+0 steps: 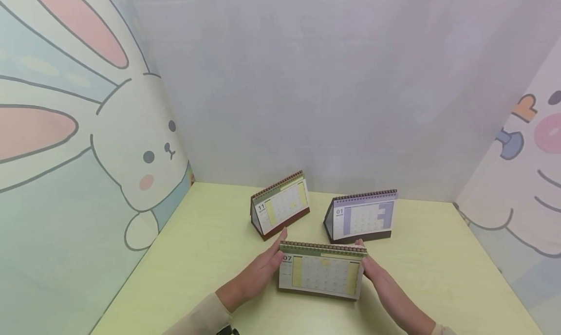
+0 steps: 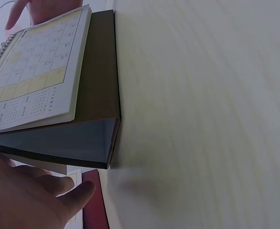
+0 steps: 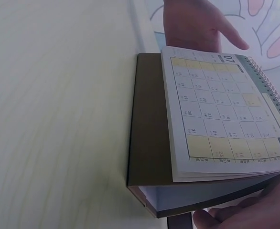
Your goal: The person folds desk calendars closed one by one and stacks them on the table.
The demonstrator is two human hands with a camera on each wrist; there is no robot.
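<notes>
Of three spiral-bound desk calendars, the 07 calendar (image 1: pixel 324 271) is tented between two bare hands: the left grip (image 1: pixel 256 275) lies at its left end, the right grip (image 1: pixel 382 282) at its right end, both with fingers spread and fairly straight. Behind it to the left stands the 11 calendar (image 1: pixel 285 204), behind it to the right the 01 calendar (image 1: pixel 364 219). One pale yellow surface (image 1: pixel 206 232) extends around it; beyond rise one plain back wall (image 1: pixel 307 91) and two cartoon-printed side walls (image 1: pixel 118 145).
</notes>
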